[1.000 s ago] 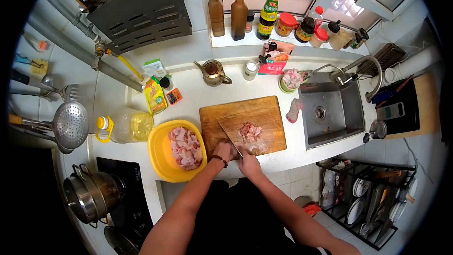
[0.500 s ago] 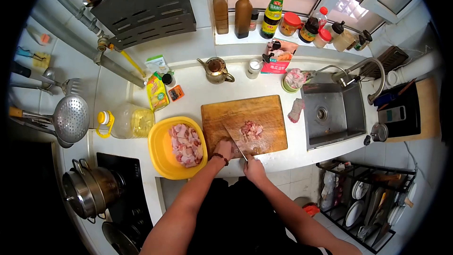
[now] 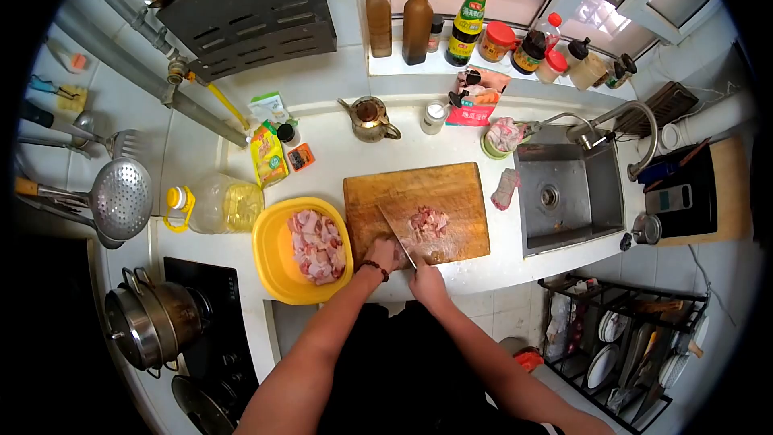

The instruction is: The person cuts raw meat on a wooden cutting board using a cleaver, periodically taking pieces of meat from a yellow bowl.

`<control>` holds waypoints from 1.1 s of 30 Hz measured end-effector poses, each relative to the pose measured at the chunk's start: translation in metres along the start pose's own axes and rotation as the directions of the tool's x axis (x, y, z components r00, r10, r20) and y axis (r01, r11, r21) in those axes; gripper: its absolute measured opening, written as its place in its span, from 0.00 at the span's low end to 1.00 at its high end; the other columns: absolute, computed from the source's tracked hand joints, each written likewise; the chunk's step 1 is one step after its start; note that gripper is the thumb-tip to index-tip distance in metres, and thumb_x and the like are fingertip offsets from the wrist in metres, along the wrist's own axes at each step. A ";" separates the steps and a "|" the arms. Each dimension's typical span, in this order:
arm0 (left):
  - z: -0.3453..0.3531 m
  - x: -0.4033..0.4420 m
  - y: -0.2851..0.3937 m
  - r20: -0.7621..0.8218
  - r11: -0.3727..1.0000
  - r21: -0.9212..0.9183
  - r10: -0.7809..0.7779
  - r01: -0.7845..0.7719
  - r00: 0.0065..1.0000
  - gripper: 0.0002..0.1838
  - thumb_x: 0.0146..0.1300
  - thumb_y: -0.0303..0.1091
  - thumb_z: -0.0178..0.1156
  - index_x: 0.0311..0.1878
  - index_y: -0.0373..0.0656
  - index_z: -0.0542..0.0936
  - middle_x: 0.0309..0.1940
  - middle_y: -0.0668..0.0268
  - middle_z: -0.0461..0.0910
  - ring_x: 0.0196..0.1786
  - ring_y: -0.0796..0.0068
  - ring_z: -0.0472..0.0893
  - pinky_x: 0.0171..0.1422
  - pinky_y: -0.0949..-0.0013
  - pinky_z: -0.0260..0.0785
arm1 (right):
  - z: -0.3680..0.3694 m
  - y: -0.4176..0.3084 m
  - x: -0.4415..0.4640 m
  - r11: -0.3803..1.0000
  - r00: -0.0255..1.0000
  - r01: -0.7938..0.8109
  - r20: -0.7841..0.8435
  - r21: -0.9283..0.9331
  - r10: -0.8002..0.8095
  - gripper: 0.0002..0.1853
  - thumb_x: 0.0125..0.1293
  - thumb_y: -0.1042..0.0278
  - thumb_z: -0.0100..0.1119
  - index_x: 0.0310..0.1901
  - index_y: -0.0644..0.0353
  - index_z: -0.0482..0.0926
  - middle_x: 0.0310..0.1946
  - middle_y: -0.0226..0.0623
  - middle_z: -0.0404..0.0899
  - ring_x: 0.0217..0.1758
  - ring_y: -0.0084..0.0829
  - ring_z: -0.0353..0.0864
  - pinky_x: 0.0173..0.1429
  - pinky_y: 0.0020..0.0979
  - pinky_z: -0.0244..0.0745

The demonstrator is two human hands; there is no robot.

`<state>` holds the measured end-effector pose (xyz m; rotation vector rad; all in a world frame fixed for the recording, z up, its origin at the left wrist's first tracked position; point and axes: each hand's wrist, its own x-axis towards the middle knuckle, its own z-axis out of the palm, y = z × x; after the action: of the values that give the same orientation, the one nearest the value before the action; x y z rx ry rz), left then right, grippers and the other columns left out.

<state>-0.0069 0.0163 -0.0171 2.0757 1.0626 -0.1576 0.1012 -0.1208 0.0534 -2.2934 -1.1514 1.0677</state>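
A wooden cutting board [image 3: 366, 189] lies on the counter, with a small heap of chopped raw meat [image 3: 428, 223] right of its middle. My right hand [image 3: 427, 282] is closed round the handle of a kitchen knife [image 3: 396, 232], whose blade slants across the board toward the far left. Left of the blade, my left hand [image 3: 382, 253], with a beaded bracelet at the wrist, is curled down on the board, its fingers pressed on a pinkish piece of meat that is mostly hidden. To the left stands a yellow basin [image 3: 268, 254] holding larger pieces of raw meat [image 3: 317, 246].
An oil jug [image 3: 229, 205] stands behind the basin. A teapot [image 3: 369, 119], a white-topped jar [image 3: 434, 118] and a pink packet [image 3: 475, 101] are beyond the board. A rolled cloth [image 3: 506, 189] lies between board and sink [image 3: 564, 217]. Bottles line the windowsill.
The knife and my right hand have shifted slightly to the left, closer to my left hand. My left hand stays in nearly the same spot on the board.
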 end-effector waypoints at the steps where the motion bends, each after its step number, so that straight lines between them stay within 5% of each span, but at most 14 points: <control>1: 0.000 -0.002 0.001 0.001 1.000 0.000 0.001 -0.001 1.000 0.08 0.52 0.27 0.65 0.35 0.34 0.82 0.39 0.45 0.82 0.43 0.43 0.82 0.50 0.51 0.78 | 0.004 -0.004 0.012 1.000 0.999 0.022 -0.039 0.003 -0.022 0.23 0.64 0.73 0.55 0.62 0.58 0.76 0.36 0.65 0.83 0.38 0.64 0.83 0.47 0.59 0.79; 4: -0.005 -0.002 0.002 -0.077 0.993 0.035 0.114 -0.112 0.991 0.07 0.52 0.27 0.65 0.34 0.34 0.82 0.39 0.46 0.82 0.44 0.43 0.81 0.51 0.50 0.78 | 0.012 0.001 0.022 0.999 0.995 0.049 -0.081 0.000 -0.049 0.23 0.64 0.73 0.55 0.62 0.59 0.76 0.35 0.64 0.83 0.38 0.64 0.83 0.47 0.59 0.80; 7: -0.006 0.000 0.000 0.068 0.994 0.108 0.012 -0.019 0.998 0.11 0.58 0.30 0.64 0.42 0.34 0.83 0.40 0.39 0.83 0.47 0.39 0.83 0.54 0.47 0.78 | 0.009 0.018 -0.002 0.999 0.999 0.030 -0.044 -0.026 -0.031 0.23 0.64 0.73 0.55 0.63 0.59 0.75 0.34 0.63 0.83 0.38 0.64 0.83 0.46 0.59 0.79; 21: 0.006 -0.003 -0.005 -0.150 0.994 0.016 0.108 -0.107 0.983 0.10 0.53 0.26 0.62 0.38 0.34 0.81 0.39 0.45 0.82 0.44 0.41 0.81 0.49 0.48 0.78 | 0.012 0.031 -0.010 0.997 1.000 -0.014 -0.009 -0.072 0.013 0.21 0.66 0.72 0.54 0.61 0.60 0.76 0.33 0.64 0.82 0.38 0.64 0.83 0.47 0.62 0.78; 25: -0.007 -0.002 0.005 -0.014 0.996 0.043 0.076 -0.075 0.997 0.12 0.59 0.29 0.61 0.45 0.36 0.83 0.46 0.42 0.81 0.49 0.38 0.81 0.56 0.48 0.77 | -0.003 0.004 0.013 0.999 0.998 0.034 -0.046 0.014 -0.033 0.18 0.66 0.71 0.55 0.57 0.62 0.78 0.34 0.65 0.82 0.41 0.64 0.83 0.49 0.61 0.78; 31: -0.007 -0.008 -0.002 -0.067 0.993 0.004 0.121 -0.121 0.990 0.12 0.58 0.26 0.62 0.45 0.36 0.82 0.45 0.45 0.81 0.49 0.41 0.81 0.56 0.50 0.76 | -0.024 0.010 0.032 0.994 0.991 0.107 -0.080 -0.027 -0.108 0.13 0.66 0.71 0.58 0.50 0.65 0.82 0.32 0.64 0.82 0.40 0.63 0.84 0.48 0.57 0.79; 33: -0.004 -0.013 -0.008 -0.134 0.965 -0.189 0.157 -0.181 0.978 0.13 0.57 0.25 0.65 0.47 0.36 0.81 0.42 0.48 0.79 0.48 0.44 0.80 0.55 0.53 0.76 | -0.035 0.018 0.036 0.999 0.997 0.011 -0.082 0.034 -0.008 0.14 0.67 0.69 0.57 0.52 0.64 0.82 0.35 0.64 0.83 0.42 0.63 0.84 0.51 0.57 0.79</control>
<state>-0.0222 0.0136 -0.0139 1.9997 0.9233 0.1535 0.1505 -0.1024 0.0487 -2.2804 -1.1020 0.9734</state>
